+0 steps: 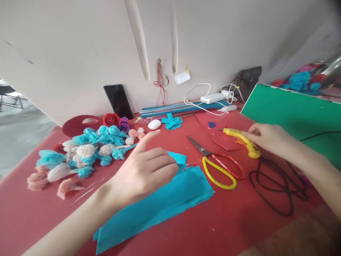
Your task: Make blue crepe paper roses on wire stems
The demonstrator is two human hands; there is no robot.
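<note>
A: Quick pass. Left hand [145, 170] lies palm-down on the blue crepe paper sheet [160, 202], fingers loosely spread, thumb up, gripping nothing, just pressing the sheet to the counter [226, 227]

B: And the right hand [266, 137]?

A: It's curled around the back end of the yellow glue gun [241, 141], which rests on the counter with its nozzle pointing away toward the left hand's side. Fingers look wrapped on the handle, so a grip, though the far fingers are hidden

B: Step in hand?

A: I judge it as picking up the glue gun while the paper is held flat. The gun's black cord [277, 188] loops on the counter just below the right hand

B: What's between the hands?

A: Scissors [215, 165], yellow and red handles, blades shut, just right of the paper's edge. Beyond the left hand's fingertips sits a pile of paper roses [87, 153], blue, white, pink

B: Next move needs what?

A: Likely lifting the gun clear of the cord loops without snagging, and bringing the nozzle toward the paper while the left hand keeps it from sliding. Thin paper, so light pressure
</note>
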